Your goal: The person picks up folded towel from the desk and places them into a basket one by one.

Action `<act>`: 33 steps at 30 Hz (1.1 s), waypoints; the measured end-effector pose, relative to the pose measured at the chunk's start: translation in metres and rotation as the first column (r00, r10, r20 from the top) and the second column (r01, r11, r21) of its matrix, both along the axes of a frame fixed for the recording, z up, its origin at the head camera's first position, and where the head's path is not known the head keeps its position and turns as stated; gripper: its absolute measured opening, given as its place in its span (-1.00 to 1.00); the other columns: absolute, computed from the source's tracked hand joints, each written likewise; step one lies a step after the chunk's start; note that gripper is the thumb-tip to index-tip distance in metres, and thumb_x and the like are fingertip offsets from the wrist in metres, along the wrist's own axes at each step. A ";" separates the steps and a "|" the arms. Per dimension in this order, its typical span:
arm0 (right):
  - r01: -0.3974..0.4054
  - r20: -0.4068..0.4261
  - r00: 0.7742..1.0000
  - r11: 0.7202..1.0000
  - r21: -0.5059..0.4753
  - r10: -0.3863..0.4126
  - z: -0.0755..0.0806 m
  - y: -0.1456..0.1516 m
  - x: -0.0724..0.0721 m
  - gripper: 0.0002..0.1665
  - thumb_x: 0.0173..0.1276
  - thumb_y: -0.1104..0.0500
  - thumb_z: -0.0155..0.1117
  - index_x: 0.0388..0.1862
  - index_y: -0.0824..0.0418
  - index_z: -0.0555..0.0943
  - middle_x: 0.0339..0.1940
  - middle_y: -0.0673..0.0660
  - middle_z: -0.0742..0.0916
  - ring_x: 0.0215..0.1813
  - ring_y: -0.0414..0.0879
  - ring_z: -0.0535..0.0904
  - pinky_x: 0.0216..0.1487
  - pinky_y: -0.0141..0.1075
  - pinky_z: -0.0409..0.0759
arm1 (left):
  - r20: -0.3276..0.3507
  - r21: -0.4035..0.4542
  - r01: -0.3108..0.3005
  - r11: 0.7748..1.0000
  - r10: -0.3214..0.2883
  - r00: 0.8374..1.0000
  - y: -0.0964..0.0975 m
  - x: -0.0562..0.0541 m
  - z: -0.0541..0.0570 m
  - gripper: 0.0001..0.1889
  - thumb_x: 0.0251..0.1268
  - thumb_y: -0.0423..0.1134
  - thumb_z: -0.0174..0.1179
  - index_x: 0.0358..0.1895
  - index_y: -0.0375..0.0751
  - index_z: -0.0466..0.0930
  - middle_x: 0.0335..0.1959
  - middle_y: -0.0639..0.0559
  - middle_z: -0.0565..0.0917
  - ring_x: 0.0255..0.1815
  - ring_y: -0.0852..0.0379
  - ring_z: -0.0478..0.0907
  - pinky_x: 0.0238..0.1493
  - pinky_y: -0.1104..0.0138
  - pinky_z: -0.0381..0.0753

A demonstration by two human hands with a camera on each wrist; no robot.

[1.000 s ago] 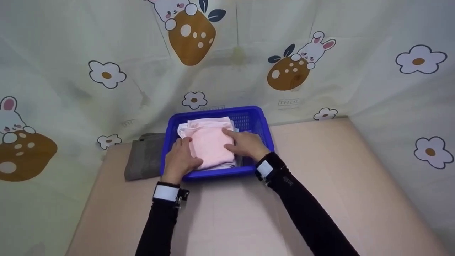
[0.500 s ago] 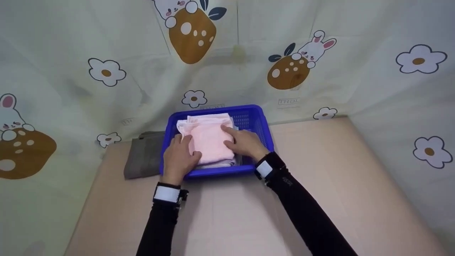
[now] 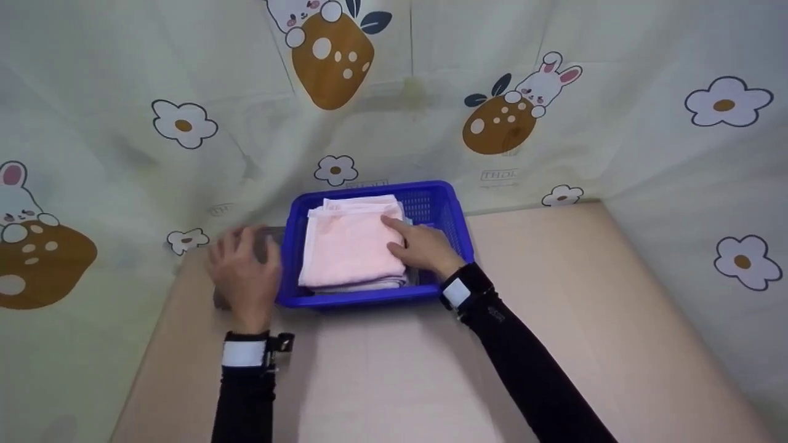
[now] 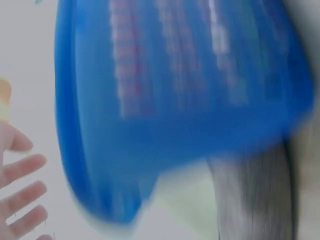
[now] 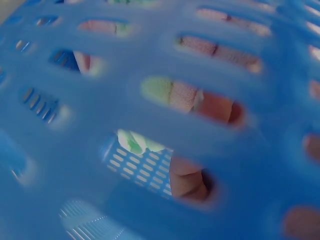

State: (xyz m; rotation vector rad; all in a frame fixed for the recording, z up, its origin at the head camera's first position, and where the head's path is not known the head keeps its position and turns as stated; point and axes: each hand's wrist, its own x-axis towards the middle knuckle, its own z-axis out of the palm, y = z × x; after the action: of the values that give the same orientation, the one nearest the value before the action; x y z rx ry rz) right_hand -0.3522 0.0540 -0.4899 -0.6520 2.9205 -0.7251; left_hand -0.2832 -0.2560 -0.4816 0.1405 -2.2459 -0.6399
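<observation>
A folded pink towel (image 3: 351,246) lies on top of a stack of folded cloths inside a blue plastic basket (image 3: 369,299). My right hand (image 3: 425,249) reaches over the basket's right side, thumb and index finger resting on the towel's right edge. Through the basket's slots in the right wrist view, parts of fingers (image 5: 186,182) show beside the stack. To the left of the basket my left hand (image 3: 246,277) is over a grey folded cloth (image 4: 255,200), fingers spread and slightly blurred, hiding most of it in the head view.
A peach-coloured covered table (image 3: 554,295) carries the basket near its back edge. Pale curtains (image 3: 418,135) printed with rabbits, strawberries and flowers hang behind it and on both sides.
My left hand has come off the pink towel and moved left, out of the basket, to the grey cloth. The towel's left side now shows, lying flat. My right hand stays in place.
</observation>
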 end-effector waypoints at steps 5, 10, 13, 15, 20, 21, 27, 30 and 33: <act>-0.004 -0.002 1.000 1.000 -0.007 0.004 -0.001 0.001 0.000 -0.25 0.54 -0.12 0.14 0.66 -0.17 0.26 -0.63 -0.08 0.33 -0.52 -0.13 0.33 -0.29 -0.19 0.39 | 0.283 0.164 -0.138 0.977 0.087 0.955 -0.064 0.006 -0.011 -0.57 0.45 -0.21 0.19 0.30 -0.31 0.51 0.32 -0.40 0.48 0.34 -0.42 0.36 0.32 -0.28 0.28; -0.013 -0.007 1.000 1.000 -0.026 0.013 -0.002 0.002 0.000 -0.25 0.52 -0.11 0.14 0.65 -0.16 0.27 -0.66 -0.10 0.34 -0.56 -0.17 0.29 -0.37 -0.23 0.34 | 0.572 0.252 -0.123 0.960 -0.046 0.819 -0.101 0.012 -0.041 -0.31 0.54 -0.04 0.07 0.53 -0.43 0.20 0.46 -0.53 0.28 0.39 -0.56 0.26 0.30 -0.34 0.29; -0.013 0.003 1.000 0.999 -0.035 0.013 -0.001 0.002 0.000 -0.25 0.53 -0.10 0.14 0.65 -0.16 0.27 -0.65 -0.10 0.34 -0.57 -0.17 0.29 -0.41 -0.25 0.32 | 0.638 0.297 -0.108 0.949 -0.113 0.762 -0.107 0.014 -0.054 -0.20 0.54 0.05 0.06 0.59 -0.44 0.06 0.49 -0.57 0.22 0.44 -0.55 0.23 0.36 -0.32 0.27; -0.012 0.009 1.000 0.999 -0.038 0.013 -0.001 0.001 0.000 -0.26 0.53 -0.10 0.14 0.65 -0.15 0.26 -0.65 -0.10 0.34 -0.57 -0.18 0.29 -0.42 -0.26 0.31 | 0.660 0.325 -0.103 0.940 -0.147 0.737 -0.108 0.013 -0.059 -0.13 0.53 0.10 0.06 0.61 -0.45 -0.03 0.51 -0.58 0.20 0.48 -0.53 0.20 0.42 -0.29 0.24; -0.009 0.011 1.000 0.999 -0.031 0.009 0.000 0.001 0.000 -0.26 0.54 -0.11 0.13 0.66 -0.15 0.26 -0.63 -0.09 0.36 -0.53 -0.16 0.32 -0.38 -0.25 0.33 | 0.677 0.328 -0.097 0.940 -0.163 0.717 -0.107 0.009 -0.066 -0.09 0.51 0.08 0.13 0.58 -0.56 -0.02 0.48 -0.64 0.22 0.49 -0.54 0.20 0.48 -0.27 0.21; -0.008 0.014 1.000 0.999 -0.033 0.009 0.000 0.001 0.001 -0.26 0.54 -0.11 0.13 0.66 -0.15 0.25 -0.63 -0.08 0.36 -0.53 -0.15 0.32 -0.37 -0.24 0.34 | 0.677 0.325 -0.092 0.941 -0.164 0.718 -0.107 0.009 -0.066 -0.10 0.50 0.05 0.15 0.56 -0.60 0.01 0.46 -0.66 0.23 0.47 -0.55 0.21 0.47 -0.27 0.22; -0.008 0.019 1.000 0.999 -0.039 0.009 0.001 0.000 0.002 -0.26 0.55 -0.11 0.13 0.66 -0.15 0.25 -0.63 -0.09 0.33 -0.54 -0.15 0.31 -0.38 -0.23 0.34 | 0.702 0.383 -0.065 0.921 -0.245 0.669 -0.114 0.007 -0.061 -0.16 0.50 -0.08 0.15 0.50 -0.69 0.02 0.43 -0.70 0.22 0.45 -0.54 0.24 0.48 -0.24 0.24; -0.011 0.023 1.000 0.999 -0.045 0.012 0.002 0.000 0.002 -0.25 0.55 -0.11 0.13 0.66 -0.14 0.24 -0.63 -0.08 0.34 -0.54 -0.15 0.33 -0.39 -0.24 0.35 | 0.721 0.420 -0.069 0.905 -0.286 0.631 -0.117 0.007 -0.058 -0.19 0.51 -0.09 0.11 0.50 -0.69 0.01 0.44 -0.67 0.21 0.46 -0.51 0.23 0.49 -0.23 0.22; -0.003 0.016 1.000 0.999 -0.045 0.003 0.001 0.002 0.002 -0.25 0.54 -0.11 0.15 0.66 -0.14 0.26 -0.63 -0.08 0.36 -0.52 -0.14 0.35 -0.35 -0.23 0.38 | 0.724 0.440 -0.047 0.897 -0.323 0.610 -0.119 0.008 -0.057 -0.22 0.52 -0.11 0.09 0.48 -0.69 0.04 0.44 -0.66 0.23 0.46 -0.47 0.23 0.50 -0.22 0.20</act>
State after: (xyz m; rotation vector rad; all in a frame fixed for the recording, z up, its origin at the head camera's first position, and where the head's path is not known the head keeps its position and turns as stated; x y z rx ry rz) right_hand -0.3502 0.0558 -0.4885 -0.6514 2.8960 -0.7936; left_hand -0.2755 -0.3747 -0.5388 0.5631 -2.9416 -1.3690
